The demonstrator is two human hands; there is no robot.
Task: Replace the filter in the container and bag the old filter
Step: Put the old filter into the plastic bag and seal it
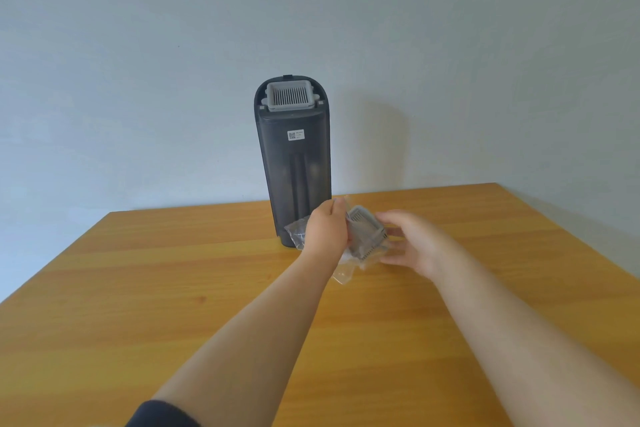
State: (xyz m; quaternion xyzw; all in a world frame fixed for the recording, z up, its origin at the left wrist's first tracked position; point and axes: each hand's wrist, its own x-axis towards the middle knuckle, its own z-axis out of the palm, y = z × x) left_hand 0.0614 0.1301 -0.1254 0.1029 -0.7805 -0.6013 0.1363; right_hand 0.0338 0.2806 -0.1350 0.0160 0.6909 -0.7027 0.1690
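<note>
A tall dark grey container (293,163) stands upright at the far edge of the wooden table (173,288). A light grey pleated filter (291,96) sits in its top. In front of its base, a second grey filter (367,236) lies partly inside a clear plastic bag (343,272). My left hand (327,227) pinches the bag's upper edge. My right hand (412,243) has its fingers curled around the filter's right side, touching it.
A pale wall rises right behind the container. The table's left and right edges slant outward toward me. A dark sleeve (162,414) shows at my left elbow.
</note>
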